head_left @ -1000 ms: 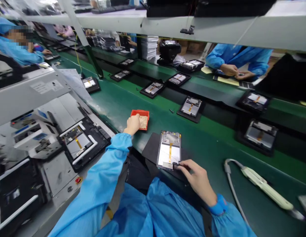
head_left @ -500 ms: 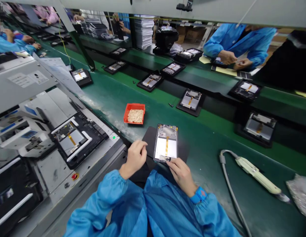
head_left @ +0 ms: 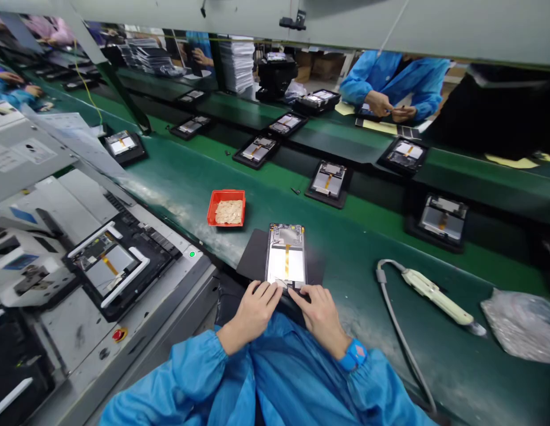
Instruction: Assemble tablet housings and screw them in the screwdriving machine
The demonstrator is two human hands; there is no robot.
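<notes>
An opened tablet [head_left: 285,251], its silver battery and orange flex strip exposed, lies on a black pad [head_left: 252,255] in front of me. My left hand [head_left: 256,307] has its fingers bent together on the tablet's near left edge. At the near right edge, the thumb and index finger of my right hand [head_left: 318,310] press at the tablet's rim, close to the left fingertips. Any small part between the fingertips is too small to make out. A blue band circles my right wrist. Beyond the pad sits a red tray [head_left: 209,214] of flat beige pieces.
A pale electric screwdriver [head_left: 437,297] with a grey cable and a plastic bag [head_left: 518,325] lie on the right. Left stands a machine holding another opened tablet [head_left: 109,266]. Several tablets line the conveyor [head_left: 368,195]. Across it works a person in blue [head_left: 394,89].
My left hand has come right onto the tablet's near edge, beside my right hand. The right hand stays at that edge. The whole view has shifted slightly.
</notes>
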